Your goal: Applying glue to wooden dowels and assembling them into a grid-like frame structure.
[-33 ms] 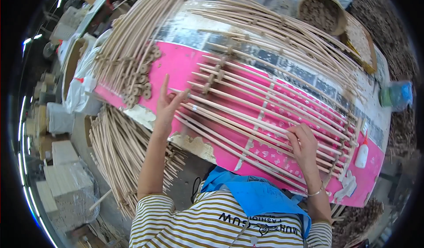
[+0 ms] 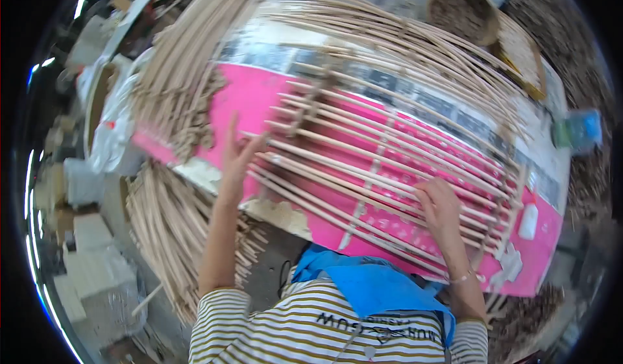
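Note:
Several long pale wooden rods lie side by side across the pink tabletop covering (image 2: 254, 95), their right ends meeting a narrow wooden crosspiece (image 2: 517, 202). My right hand (image 2: 440, 203) is closed with its fingertips pinched on one wooden rod (image 2: 324, 162), right of the middle. At the rods' left ends, my left hand (image 2: 235, 163) is open, index finger pointing away and thumb stretched right beside a rod end. Another crosspiece (image 2: 305, 109), blurred, runs across the rods near their left ends. Right of the frame of rods stands a white bottle with a red tip (image 2: 529, 221).
Bundled rods (image 2: 195, 43) and small wooden pieces (image 2: 193, 138) lie at the far left. More rods (image 2: 172, 234) are stacked below the table's left edge. Across the far side lie curved rod assemblies (image 2: 415, 39). A tub (image 2: 464, 13) and a blue-green container (image 2: 576, 132) stand right.
The whole view has shifted slightly left and become more blurred. Both hands keep about the same pose and place against the rods.

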The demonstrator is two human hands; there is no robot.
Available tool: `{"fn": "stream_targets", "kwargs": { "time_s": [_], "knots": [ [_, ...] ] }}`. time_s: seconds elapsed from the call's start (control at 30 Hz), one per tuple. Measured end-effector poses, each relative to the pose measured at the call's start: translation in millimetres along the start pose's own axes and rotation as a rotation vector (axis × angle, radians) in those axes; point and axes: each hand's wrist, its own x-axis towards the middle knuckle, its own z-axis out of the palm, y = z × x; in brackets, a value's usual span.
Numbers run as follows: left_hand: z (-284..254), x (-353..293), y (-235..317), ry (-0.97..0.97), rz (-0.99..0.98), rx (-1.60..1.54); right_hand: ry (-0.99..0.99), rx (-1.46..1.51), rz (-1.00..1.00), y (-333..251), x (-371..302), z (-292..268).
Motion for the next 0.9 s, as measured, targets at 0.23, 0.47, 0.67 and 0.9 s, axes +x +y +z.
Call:
{"fn": "stream_targets", "kwargs": {
  "time_s": [0.23, 0.47, 0.67, 0.9],
  "knots": [
    [-10, 3, 5, 0.015, 0.028, 0.115, 0.117, 0.078, -0.039, 1, 6, 11],
    [7, 12, 2, -0.069, 0.025, 0.095, 0.134, 0.039, 0.005, 20, 1, 13],
    [12, -9, 23, -0.024, 0.033, 0.14, 0.118, 0.096, -0.027, 26, -1, 21],
    [16, -8, 37, -0.008, 0.612, 0.895, 0.082, 0.121, 0.097, 22, -5, 8]
  ]
}}
